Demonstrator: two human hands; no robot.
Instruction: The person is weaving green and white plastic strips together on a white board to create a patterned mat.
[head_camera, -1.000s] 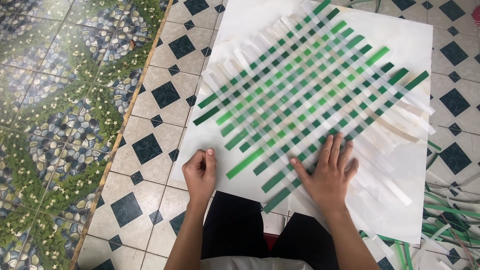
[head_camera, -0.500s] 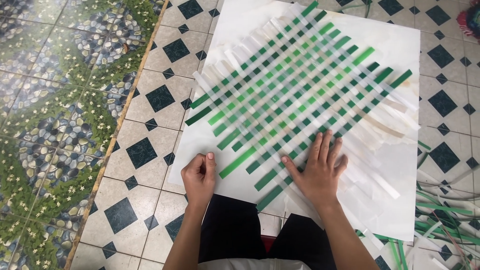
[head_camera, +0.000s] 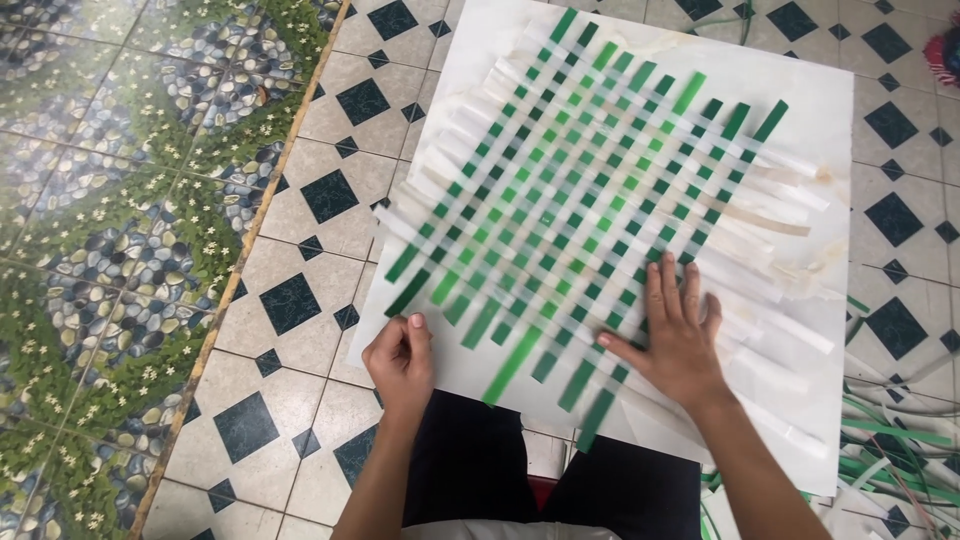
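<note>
A woven mat (head_camera: 590, 210) of green and white strips lay on a white sheet (head_camera: 800, 110), and the sheet lay on the tiled floor (head_camera: 300, 300). The right hand (head_camera: 675, 340) rested flat on the near edge of the mat, with its fingers open and spread. The left hand (head_camera: 400, 360) was at the near left corner of the sheet, beside the mat, with its fingers curled on the sheet's edge. Loose green strips (head_camera: 890, 440) lay on the floor to the right of the sheet.
</note>
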